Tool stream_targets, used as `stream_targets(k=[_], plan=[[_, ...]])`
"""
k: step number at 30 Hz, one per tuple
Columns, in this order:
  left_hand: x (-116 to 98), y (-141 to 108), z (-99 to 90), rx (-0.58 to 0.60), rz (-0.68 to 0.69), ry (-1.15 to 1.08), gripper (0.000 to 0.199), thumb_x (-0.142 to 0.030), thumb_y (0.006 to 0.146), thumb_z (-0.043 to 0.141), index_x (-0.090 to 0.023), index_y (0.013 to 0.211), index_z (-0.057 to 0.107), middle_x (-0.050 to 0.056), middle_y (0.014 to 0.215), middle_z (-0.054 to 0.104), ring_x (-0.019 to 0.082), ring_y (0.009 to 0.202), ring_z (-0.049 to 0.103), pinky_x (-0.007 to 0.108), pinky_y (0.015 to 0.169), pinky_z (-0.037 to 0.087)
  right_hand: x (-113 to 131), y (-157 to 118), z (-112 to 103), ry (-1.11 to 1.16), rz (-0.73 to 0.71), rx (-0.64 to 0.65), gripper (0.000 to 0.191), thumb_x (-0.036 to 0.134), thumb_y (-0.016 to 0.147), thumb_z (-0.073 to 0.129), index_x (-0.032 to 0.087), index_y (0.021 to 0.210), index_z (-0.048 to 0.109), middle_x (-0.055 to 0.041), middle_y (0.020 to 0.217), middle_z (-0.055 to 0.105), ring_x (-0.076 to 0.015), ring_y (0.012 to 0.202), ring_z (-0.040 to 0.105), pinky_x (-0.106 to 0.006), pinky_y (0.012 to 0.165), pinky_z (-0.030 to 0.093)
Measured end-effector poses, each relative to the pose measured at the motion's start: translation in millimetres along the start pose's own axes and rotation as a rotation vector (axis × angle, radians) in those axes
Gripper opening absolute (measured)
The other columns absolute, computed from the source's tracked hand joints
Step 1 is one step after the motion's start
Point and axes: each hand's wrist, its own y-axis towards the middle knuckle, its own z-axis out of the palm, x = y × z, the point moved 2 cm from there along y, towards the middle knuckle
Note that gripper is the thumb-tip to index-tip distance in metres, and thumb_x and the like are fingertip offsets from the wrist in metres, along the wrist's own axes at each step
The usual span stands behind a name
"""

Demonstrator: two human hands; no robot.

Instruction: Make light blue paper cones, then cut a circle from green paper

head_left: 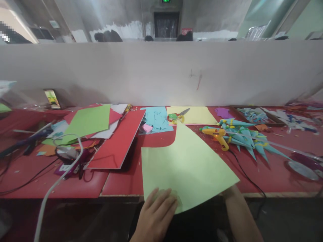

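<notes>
A large pale green paper sheet (186, 168), with a curved notch at its upper left, extends over the front edge of the red table. On its lower left part lies my left hand (158, 210), fingers together and their tips slightly blurred. My right hand is hidden beneath the sheet's right corner; only the forearm and wrist show. Beyond the sheet are scissors (180, 116) with yellow-green handles on yellow paper (199, 115). A yellow glue gun (218, 134) rests to the right, beside blue paper cones (247, 139) with yellow parts.
On the left are a red board (119, 141), green paper (89, 119), a power strip (72, 168) and a white cable (59, 179). Blue paper pieces (157, 119) lie mid-table. A tray (272, 123) of scraps sits at the back right, before a white partition (161, 74).
</notes>
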Motion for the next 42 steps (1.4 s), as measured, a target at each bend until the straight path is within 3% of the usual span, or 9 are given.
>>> stream_targets(k=[6,9,13,16,22,27,35,40,42], plan=[[26.1,-3.0,3.7,0.163,-0.11,0.034,0.028,-0.02,0.089,0.034,-0.023,0.096,0.061,-0.004,0.095,0.068,0.013,0.096,0.059,0.029,0.092,0.038,33.2,20.7,-17.7,-0.159,-0.123,-0.196,0.029,0.04,0.078,0.049,0.019,0.097,0.054,-0.0082,0.095,0.061,-0.0189,0.086,0.059,-0.032,0.077,0.047],[39.0,-3.4,9.4,0.276,-0.114,-0.003,0.026,-0.016,0.084,0.039,-0.023,0.101,0.059,-0.001,0.103,0.066,0.016,0.101,0.057,0.033,0.086,0.045,68.6,30.2,-0.2,-0.456,-0.297,-0.024,0.024,0.034,0.08,0.048,0.02,0.097,0.056,-0.0069,0.093,0.061,-0.0179,0.083,0.058,-0.031,0.075,0.045],[49.6,-2.3,17.6,0.384,-0.097,-0.105,0.03,-0.013,0.08,0.044,-0.023,0.106,0.056,0.003,0.111,0.062,0.018,0.106,0.055,0.036,0.086,0.047,96.0,58.6,55.4,-0.821,-0.373,0.471,0.026,0.031,0.08,0.048,0.023,0.101,0.059,-0.004,0.09,0.065,-0.017,0.078,0.059,-0.028,0.069,0.043],[53.8,-0.3,19.7,0.407,-0.13,-0.153,0.03,-0.014,0.08,0.046,-0.023,0.106,0.056,0.004,0.112,0.062,0.018,0.107,0.054,0.037,0.088,0.046,84.7,95.9,109.0,-1.059,-0.261,0.611,0.018,0.025,0.078,0.049,0.018,0.083,0.065,-0.0071,0.085,0.067,-0.0211,0.08,0.061,-0.027,0.063,0.041],[54.9,1.9,19.4,0.432,-0.154,-0.174,0.033,-0.01,0.075,0.05,-0.024,0.105,0.056,0.003,0.111,0.061,0.018,0.107,0.054,0.037,0.087,0.047,41.7,148.1,203.3,-1.042,-0.264,0.469,0.026,0.03,0.086,0.042,0.018,0.102,0.059,-0.0093,0.103,0.063,-0.02,0.095,0.059,-0.026,0.072,0.042],[55.2,2.0,19.2,0.365,-0.132,-0.173,0.033,-0.009,0.073,0.049,-0.023,0.101,0.057,0.003,0.107,0.063,0.017,0.102,0.056,0.034,0.084,0.048,27.0,158.5,239.8,-1.046,-0.214,0.408,0.027,0.012,0.085,0.039,0.007,0.099,0.062,-0.0189,0.1,0.063,-0.0226,0.095,0.059,-0.03,0.075,0.043],[54.9,2.5,17.8,0.351,-0.135,-0.17,0.036,-0.007,0.071,0.048,-0.024,0.102,0.058,0.002,0.107,0.064,0.017,0.101,0.057,0.034,0.085,0.048,34.7,167.2,242.7,-1.022,-0.118,0.433,0.026,0.013,0.077,0.051,0.004,0.099,0.061,-0.0224,0.104,0.061,-0.0265,0.1,0.056,-0.035,0.077,0.042],[53.1,6.3,15.3,0.351,-0.138,-0.177,0.031,-0.01,0.074,0.05,-0.023,0.101,0.057,0.003,0.105,0.064,0.016,0.1,0.058,0.034,0.083,0.049,41.0,161.0,198.4,-0.961,-0.105,0.496,0.031,0.024,0.071,0.056,0.012,0.1,0.06,-0.0144,0.097,0.065,-0.0248,0.093,0.059,-0.029,0.069,0.042],[55.3,6.3,14.8,0.369,-0.149,-0.177,0.032,-0.01,0.074,0.05,-0.023,0.102,0.057,0.003,0.107,0.063,0.015,0.099,0.058,0.034,0.085,0.048,38.0,151.8,167.8,-0.934,-0.084,0.521,0.021,0.025,0.071,0.054,0.01,0.084,0.063,-0.014,0.086,0.066,-0.0242,0.083,0.061,-0.027,0.063,0.041]])
